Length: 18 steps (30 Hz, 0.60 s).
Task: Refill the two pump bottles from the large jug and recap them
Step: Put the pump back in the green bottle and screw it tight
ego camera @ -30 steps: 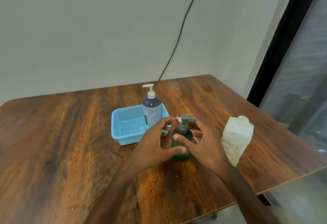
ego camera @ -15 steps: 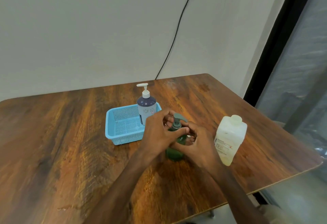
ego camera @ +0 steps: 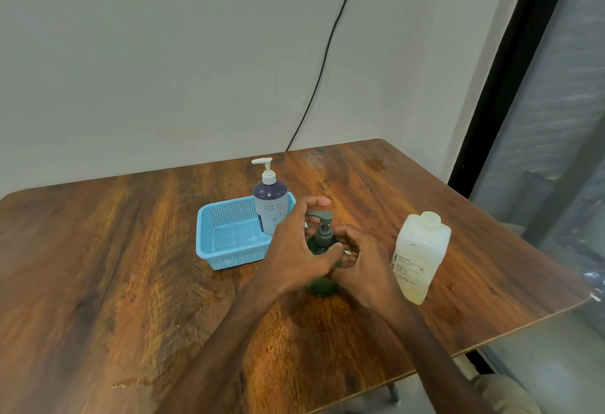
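A dark green pump bottle point(ego camera: 322, 286) stands upright on the wooden table point(ego camera: 114, 266), its grey-green pump head point(ego camera: 322, 217) on top. My left hand point(ego camera: 298, 250) wraps the bottle from the left, fingers curled behind the pump. My right hand point(ego camera: 363, 259) grips it from the right at the collar. A purple-blue pump bottle point(ego camera: 270, 207) with a white pump stands in the right end of a light blue basket point(ego camera: 226, 240). The translucent white jug point(ego camera: 419, 256) stands capped to the right of my hands.
A black cable point(ego camera: 330, 43) runs down the wall behind the table. The table's right edge point(ego camera: 523, 322) lies close beyond the jug, with a dark window frame point(ego camera: 504, 63) past it.
Both hands have closed in from hovering around the green bottle to gripping it. The pump nozzle has turned from pointing right to pointing left. The view shifted slightly.
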Each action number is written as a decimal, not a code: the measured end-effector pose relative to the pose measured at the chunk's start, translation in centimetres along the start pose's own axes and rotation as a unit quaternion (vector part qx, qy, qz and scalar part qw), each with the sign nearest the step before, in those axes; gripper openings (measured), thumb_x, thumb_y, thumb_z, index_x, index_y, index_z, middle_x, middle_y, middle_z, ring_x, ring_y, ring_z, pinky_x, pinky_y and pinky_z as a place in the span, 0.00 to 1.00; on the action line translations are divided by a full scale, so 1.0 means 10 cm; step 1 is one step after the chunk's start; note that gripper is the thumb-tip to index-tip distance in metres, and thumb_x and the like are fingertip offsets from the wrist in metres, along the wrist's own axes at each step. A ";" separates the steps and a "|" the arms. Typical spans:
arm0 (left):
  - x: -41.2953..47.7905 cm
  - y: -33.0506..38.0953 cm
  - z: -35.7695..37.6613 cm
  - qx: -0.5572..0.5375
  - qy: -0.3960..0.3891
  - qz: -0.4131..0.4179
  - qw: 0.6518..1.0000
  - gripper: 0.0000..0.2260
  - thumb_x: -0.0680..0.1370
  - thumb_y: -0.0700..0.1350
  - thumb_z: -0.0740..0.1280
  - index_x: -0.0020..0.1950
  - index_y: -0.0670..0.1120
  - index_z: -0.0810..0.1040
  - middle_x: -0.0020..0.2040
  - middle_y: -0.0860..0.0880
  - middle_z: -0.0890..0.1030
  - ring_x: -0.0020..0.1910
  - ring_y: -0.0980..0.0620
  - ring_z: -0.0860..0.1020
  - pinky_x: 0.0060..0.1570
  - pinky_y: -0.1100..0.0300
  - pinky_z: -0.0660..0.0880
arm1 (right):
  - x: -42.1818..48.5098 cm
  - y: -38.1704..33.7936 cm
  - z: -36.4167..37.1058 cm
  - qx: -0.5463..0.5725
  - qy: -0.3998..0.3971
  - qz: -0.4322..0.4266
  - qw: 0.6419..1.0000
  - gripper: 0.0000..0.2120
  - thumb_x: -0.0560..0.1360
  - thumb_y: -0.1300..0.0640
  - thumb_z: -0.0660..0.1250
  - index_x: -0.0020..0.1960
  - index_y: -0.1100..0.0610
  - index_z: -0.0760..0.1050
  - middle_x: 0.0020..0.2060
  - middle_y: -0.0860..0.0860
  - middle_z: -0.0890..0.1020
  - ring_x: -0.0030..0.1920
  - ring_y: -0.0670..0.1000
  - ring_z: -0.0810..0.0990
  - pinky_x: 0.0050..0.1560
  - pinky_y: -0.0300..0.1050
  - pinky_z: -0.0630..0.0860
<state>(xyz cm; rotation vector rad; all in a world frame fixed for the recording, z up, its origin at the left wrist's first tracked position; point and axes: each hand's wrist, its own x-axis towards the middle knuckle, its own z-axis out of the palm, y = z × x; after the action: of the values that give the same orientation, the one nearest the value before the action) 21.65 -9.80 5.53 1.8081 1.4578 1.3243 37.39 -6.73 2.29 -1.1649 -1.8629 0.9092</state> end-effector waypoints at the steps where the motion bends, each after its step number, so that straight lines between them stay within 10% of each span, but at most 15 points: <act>1: 0.00 0.00 0.01 0.017 0.017 -0.003 1.000 0.30 0.69 0.50 0.81 0.68 0.57 0.71 0.62 0.60 0.78 0.60 0.60 0.78 0.58 0.63 0.78 | 0.00 0.00 0.00 -0.003 0.002 -0.002 1.000 0.27 0.66 0.48 0.81 0.63 0.44 0.78 0.57 0.38 0.82 0.56 0.39 0.80 0.56 0.45 0.82; 18: 0.02 -0.06 0.03 -0.010 0.060 -0.008 0.998 0.35 0.68 0.47 0.83 0.70 0.55 0.70 0.64 0.59 0.75 0.56 0.58 0.80 0.50 0.71 0.77 | -0.01 0.01 0.03 -0.005 0.009 -0.012 1.000 0.30 0.65 0.44 0.81 0.64 0.47 0.77 0.58 0.40 0.82 0.56 0.40 0.80 0.55 0.41 0.81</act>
<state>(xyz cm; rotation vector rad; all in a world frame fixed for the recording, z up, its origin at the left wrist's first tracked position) 21.63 -9.35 5.00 1.7271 1.5128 1.4569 37.16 -6.82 2.02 -1.1513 -1.8653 0.8756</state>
